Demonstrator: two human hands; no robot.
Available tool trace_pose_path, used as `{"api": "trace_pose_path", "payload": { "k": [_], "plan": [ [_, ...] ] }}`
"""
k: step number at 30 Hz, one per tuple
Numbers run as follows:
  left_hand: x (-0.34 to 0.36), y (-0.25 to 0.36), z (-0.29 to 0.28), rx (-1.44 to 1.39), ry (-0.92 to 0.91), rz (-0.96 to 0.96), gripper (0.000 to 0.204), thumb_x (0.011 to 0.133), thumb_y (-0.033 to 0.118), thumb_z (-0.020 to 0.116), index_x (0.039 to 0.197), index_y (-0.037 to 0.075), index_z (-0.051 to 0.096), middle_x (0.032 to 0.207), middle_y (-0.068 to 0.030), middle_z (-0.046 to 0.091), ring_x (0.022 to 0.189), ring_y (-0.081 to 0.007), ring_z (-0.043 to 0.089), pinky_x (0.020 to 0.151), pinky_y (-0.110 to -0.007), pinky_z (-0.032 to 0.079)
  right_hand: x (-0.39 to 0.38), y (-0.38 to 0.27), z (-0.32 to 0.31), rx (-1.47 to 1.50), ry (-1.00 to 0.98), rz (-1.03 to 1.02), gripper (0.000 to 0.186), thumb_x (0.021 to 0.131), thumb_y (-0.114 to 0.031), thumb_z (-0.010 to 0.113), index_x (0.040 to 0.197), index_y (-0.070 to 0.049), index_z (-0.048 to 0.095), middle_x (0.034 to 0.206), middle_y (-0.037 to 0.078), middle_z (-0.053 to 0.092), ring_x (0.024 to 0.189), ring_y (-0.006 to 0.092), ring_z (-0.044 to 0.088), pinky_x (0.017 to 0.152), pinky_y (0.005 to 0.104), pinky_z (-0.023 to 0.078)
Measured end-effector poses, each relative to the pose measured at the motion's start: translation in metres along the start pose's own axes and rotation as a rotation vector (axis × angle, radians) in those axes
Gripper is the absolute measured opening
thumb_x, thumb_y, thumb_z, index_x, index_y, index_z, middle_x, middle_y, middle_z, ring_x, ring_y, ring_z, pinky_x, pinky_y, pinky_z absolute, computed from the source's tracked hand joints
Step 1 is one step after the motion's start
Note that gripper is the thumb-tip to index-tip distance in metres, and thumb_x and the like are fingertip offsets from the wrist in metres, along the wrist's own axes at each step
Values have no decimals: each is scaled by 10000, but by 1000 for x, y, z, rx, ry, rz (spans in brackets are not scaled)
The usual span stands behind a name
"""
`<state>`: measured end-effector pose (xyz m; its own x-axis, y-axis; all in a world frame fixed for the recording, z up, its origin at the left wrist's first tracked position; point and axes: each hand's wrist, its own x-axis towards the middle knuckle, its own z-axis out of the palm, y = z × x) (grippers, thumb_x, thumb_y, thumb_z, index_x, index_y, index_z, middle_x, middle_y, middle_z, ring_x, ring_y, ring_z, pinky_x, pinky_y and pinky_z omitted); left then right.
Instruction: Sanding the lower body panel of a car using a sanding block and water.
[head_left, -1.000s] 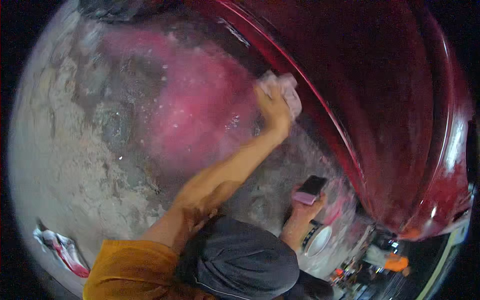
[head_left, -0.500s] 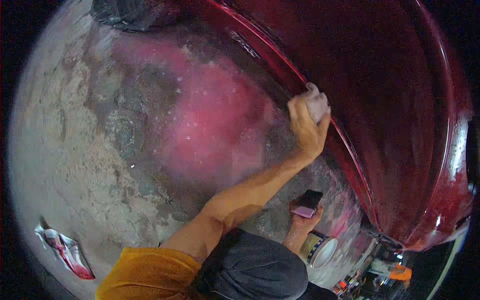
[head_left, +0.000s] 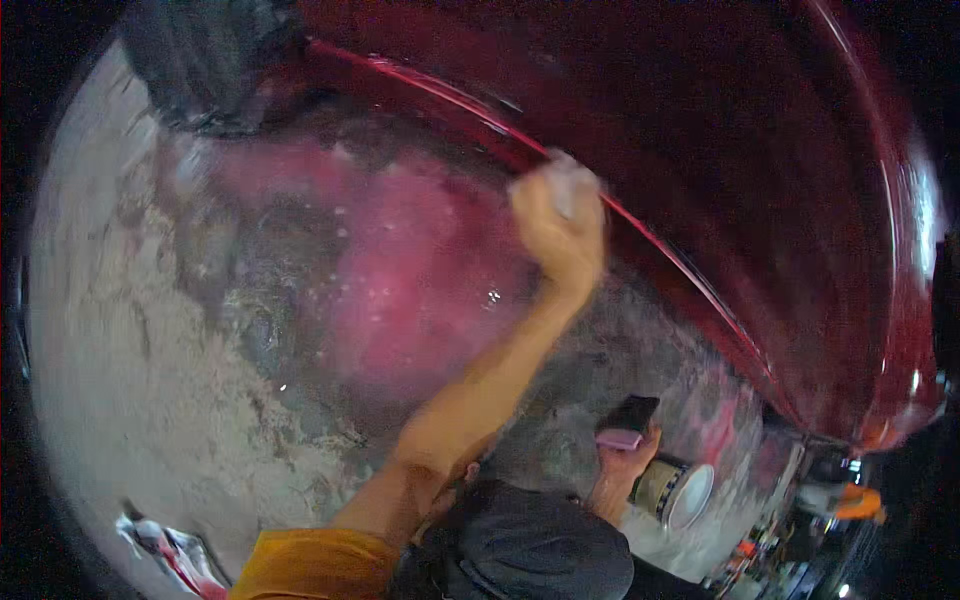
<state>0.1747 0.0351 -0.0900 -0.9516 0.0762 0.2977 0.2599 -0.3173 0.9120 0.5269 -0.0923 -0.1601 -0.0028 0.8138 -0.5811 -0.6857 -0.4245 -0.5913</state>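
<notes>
My left hand (head_left: 562,225), at the end of an orange sleeve, is closed round a crumpled white cloth (head_left: 575,188). It presses the cloth to the bright lower edge of a glossy dark red vehicle panel (head_left: 700,180); hand and cloth are smeared by motion. Lower and to the right, my right hand (head_left: 628,462) grips a black and pink sanding block (head_left: 626,424), held away from the panel. Just beside that hand is a tin bucket (head_left: 665,492) with a gold and dark band and a white rim.
Pink powder or paint (head_left: 420,280) stains the rough grey concrete floor (head_left: 110,330). Dark sheeting (head_left: 200,70) hangs at the upper left. A white and red crumpled sheet (head_left: 170,550) lies lower left. An orange item (head_left: 858,500) and small clutter sit lower right. A dark cap (head_left: 545,545) fills the bottom middle.
The left hand and cloth have shifted left along the panel edge. The view has turned somewhat, so more of the dark sheeting shows. The right hand keeps its grip on the block.
</notes>
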Motion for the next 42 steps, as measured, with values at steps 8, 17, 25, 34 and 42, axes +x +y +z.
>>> {"api": "trace_pose_path", "payload": {
  "k": [8, 17, 25, 34, 42],
  "plan": [
    [46, -39, -32, -120, -103, 80, 196, 926, 137, 675, 1061, 11, 610, 1048, -152, 657, 993, -266, 630, 893, -418, 495, -6, -31, 4, 59, 9, -196, 388, 891, -453, 661, 1131, -151, 701, 1061, 77, 732, 912, 297, 693, 755, 498, 568],
    [150, -41, -50, 83, 80, 292, 229, 978, 222, 630, 1076, 17, 602, 945, -107, 655, 853, -251, 619, 835, -397, 511, -7, -41, 27, -8, -18, -138, 409, 901, -427, 685, 1178, -126, 676, 1076, 103, 725, 948, 315, 693, 781, 512, 568],
    [126, -34, -56, 40, -133, 415, 250, 940, 213, 620, 1069, 1, 650, 944, -193, 671, 953, -323, 631, 833, -436, 499, 38, -71, 90, -476, 117, -319, 269, 910, -363, 694, 1009, -114, 691, 901, 44, 684, 725, 191, 633, 598, 352, 529],
    [179, -52, -71, 195, 95, 145, 260, 940, 240, 666, 1046, 5, 630, 963, -124, 678, 881, -256, 636, 802, -407, 518, -38, -180, 19, -1125, -29, -58, 199, 882, -184, 675, 1028, -48, 670, 909, 47, 666, 825, 199, 645, 776, 371, 540],
    [79, -28, -56, 20, -319, 112, 352, 899, 178, 689, 1206, 42, 583, 978, -152, 642, 1019, -380, 596, 957, -483, 457, -71, -116, -95, -856, 272, -102, 404, 957, -389, 597, 1187, -61, 652, 911, 116, 706, 749, 268, 694, 660, 400, 593]
  ]
}}
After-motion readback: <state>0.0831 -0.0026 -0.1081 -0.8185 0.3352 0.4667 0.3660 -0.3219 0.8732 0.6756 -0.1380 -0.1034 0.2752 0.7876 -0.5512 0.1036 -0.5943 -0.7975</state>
